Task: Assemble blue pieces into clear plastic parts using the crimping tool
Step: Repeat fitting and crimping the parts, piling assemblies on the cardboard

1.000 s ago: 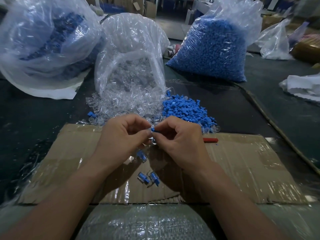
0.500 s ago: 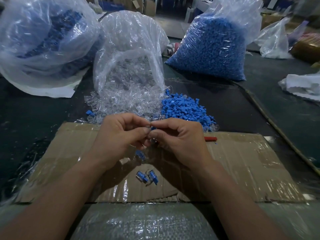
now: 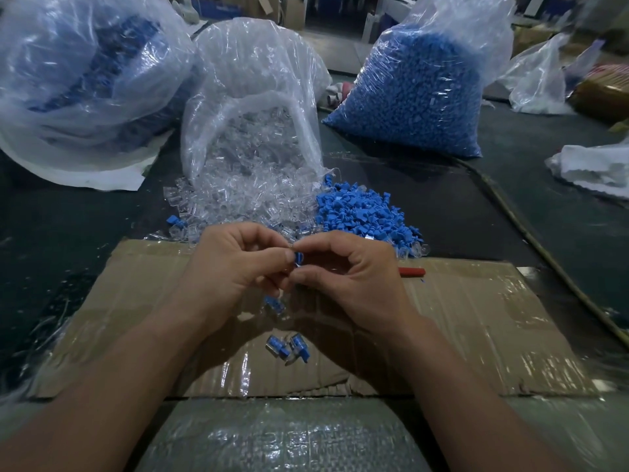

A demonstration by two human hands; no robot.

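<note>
My left hand [image 3: 235, 267] and my right hand [image 3: 354, 277] meet above a flattened cardboard sheet [image 3: 476, 335]. Between their fingertips they pinch one small blue piece [image 3: 299, 257] set in a clear plastic part. Which hand holds which half is hidden by the fingers. Three assembled blue-and-clear parts lie on the cardboard: one [image 3: 274, 304] just under the hands, two [image 3: 287, 348] closer to me. A loose heap of blue pieces [image 3: 360, 216] and a spill of clear parts [image 3: 238, 202] lie just beyond the hands. A red handle tip [image 3: 412, 272] sticks out from behind my right hand.
An open bag of clear parts [image 3: 252, 107] stands behind the spill. A full bag of blue pieces [image 3: 418, 83] is at the back right, a large bag with darker blue contents [image 3: 85, 69] at the back left. White plastic [image 3: 595, 168] lies far right.
Both hands stay together over the cardboard. The fingers have shifted slightly around the small piece, which now shows more blue between the fingertips.
</note>
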